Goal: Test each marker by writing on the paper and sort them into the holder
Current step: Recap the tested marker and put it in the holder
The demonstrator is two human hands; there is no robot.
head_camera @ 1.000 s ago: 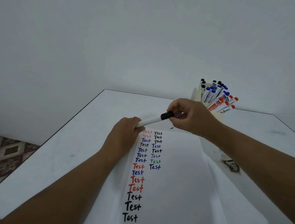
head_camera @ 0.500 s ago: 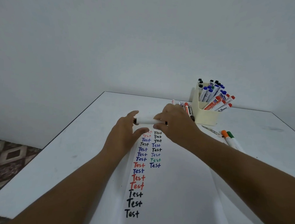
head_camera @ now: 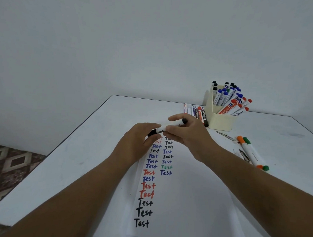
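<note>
Both hands hold a white marker with black ends [head_camera: 169,125] above the top of the paper [head_camera: 193,200]. My left hand [head_camera: 138,141] pinches its lower black end, and my right hand [head_camera: 185,132] grips the white barrel near the upper black end. The paper carries two columns of the word "Test" in black, red, blue and green. A cream holder [head_camera: 221,120] at the back right is packed with several blue, black and red markers.
A row of several markers [head_camera: 195,112] lies left of the holder. An orange marker [head_camera: 247,151] and a green marker [head_camera: 256,153] lie at the right. The white table [head_camera: 79,150] ends at the left above a patterned floor [head_camera: 8,167].
The marker went from my left hand's grip into both hands' fingertips. My right hand moved left from near the holder onto the barrel, uncovering the markers lying on the table.
</note>
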